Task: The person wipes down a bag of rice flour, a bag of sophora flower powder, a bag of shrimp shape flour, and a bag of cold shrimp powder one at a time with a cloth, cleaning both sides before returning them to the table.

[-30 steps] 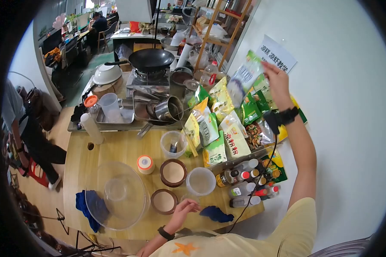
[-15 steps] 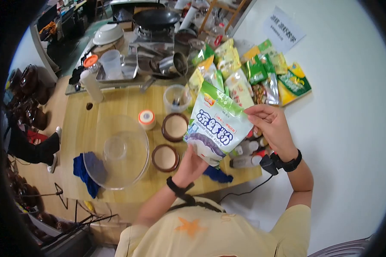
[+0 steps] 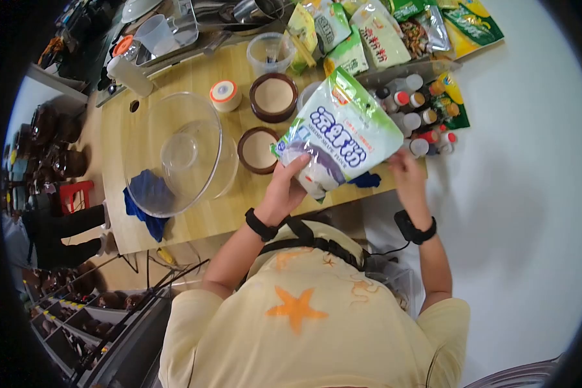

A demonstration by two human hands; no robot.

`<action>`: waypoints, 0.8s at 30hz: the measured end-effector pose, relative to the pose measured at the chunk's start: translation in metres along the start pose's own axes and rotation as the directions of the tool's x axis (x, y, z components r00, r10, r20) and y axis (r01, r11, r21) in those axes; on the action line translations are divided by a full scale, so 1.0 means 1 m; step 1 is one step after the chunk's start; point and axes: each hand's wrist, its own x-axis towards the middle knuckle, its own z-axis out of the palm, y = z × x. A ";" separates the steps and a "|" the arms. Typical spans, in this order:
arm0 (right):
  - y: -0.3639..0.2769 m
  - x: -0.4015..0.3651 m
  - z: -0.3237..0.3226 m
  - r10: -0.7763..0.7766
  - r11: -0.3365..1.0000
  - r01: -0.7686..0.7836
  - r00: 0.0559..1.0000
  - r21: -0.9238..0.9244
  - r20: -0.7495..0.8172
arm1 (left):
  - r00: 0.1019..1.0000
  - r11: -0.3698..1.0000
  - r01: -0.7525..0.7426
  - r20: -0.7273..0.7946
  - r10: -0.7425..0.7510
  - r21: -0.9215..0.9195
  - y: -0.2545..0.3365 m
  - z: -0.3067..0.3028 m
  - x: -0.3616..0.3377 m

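Note:
A white and green bag of shrimp shape flour [image 3: 346,132] is tilted in front of me, its printed front facing up. My left hand [image 3: 284,191] grips its lower left side, thumb across the front and the other fingers hidden behind. Close by the bag's lower right edge is my right hand [image 3: 409,178], its fingers curled and slightly blurred. Left of the bag lie two brown-rimmed round pieces [image 3: 273,97] with pale middles. Part of a dark blue cloth [image 3: 366,180] shows below the bag.
A large clear bowl [image 3: 204,187] stands on the wooden table [image 3: 126,226], beside a blue cloth [image 3: 152,200]. Several small bottles [image 3: 410,121] crowd the right side. Food packets [image 3: 376,35] and a clear tub [image 3: 268,55] are farther back. Another person's legs [image 3: 71,226] appear at far left.
My right hand has left the bag's upper right edge and dropped to near its lower right edge. My left hand still holds the bag. The view has tipped downward.

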 end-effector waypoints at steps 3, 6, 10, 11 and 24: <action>0.030 -0.015 0.043 -0.212 0.825 0.275 0.960 -0.493 0.182 | 0.999 0.999 0.021 -0.036 -0.019 0.042 0.004 0.001 -0.006; 0.070 -0.018 0.081 -0.146 0.860 0.263 0.948 -0.437 0.283 | 0.997 0.995 0.054 -0.053 -0.050 0.081 0.003 -0.005 -0.008; 0.099 -0.013 0.113 -0.068 0.784 0.203 0.967 -0.587 0.243 | 0.988 0.988 0.152 -0.046 -0.150 0.025 0.008 -0.005 -0.015; 0.105 -0.010 0.117 -0.068 0.781 0.191 0.972 -0.594 0.224 | 0.988 0.988 0.148 -0.055 -0.146 0.037 0.007 -0.005 -0.016; 0.020 -0.038 0.013 0.033 0.840 0.169 0.933 0.515 -0.360 | 0.997 0.999 0.039 -0.068 -0.037 0.031 -0.002 -0.009 -0.012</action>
